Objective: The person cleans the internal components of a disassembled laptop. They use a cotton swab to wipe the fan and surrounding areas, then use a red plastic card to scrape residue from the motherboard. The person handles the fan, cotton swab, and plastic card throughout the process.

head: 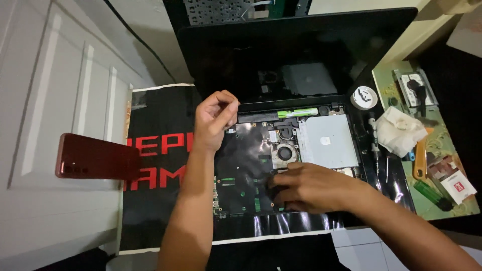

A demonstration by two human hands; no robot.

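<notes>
Laptop (301, 145), one, opened up with its bottom shell off, lying on a black mat (160, 150) with red lettering; its dark lid stands open at the far side.

My right hand (309, 188), one, lies flat and low on the exposed green circuit board (241, 170), fingers bent down onto the board just below the cooling fan (284, 153). Whether anything small sits under the fingers I cannot tell.

My left hand (215, 120), one, is raised over the board's far left corner, fingers curled in and pinched to the thumb; any item between them is too small to make out.

Inside the shell, counted: one round fan, one silver drive bay (329, 140) just right of the fan, one green strip (297, 112) along the hinge edge.

Right of the laptop: one roll of white tape (363, 97), one crumpled white cloth (400, 131), one bare hard drive (415, 90), one orange-handled tool (419, 160), one green lighter (433, 194), one small red-and-white box (454, 181), all on a green cutting mat (452, 211). One screwdriver (373, 143) lies between the laptop and the cloth.

Left of the black mat: one dark red phone (90, 156), flat on the white panel (45, 100), well apart from both hands.
</notes>
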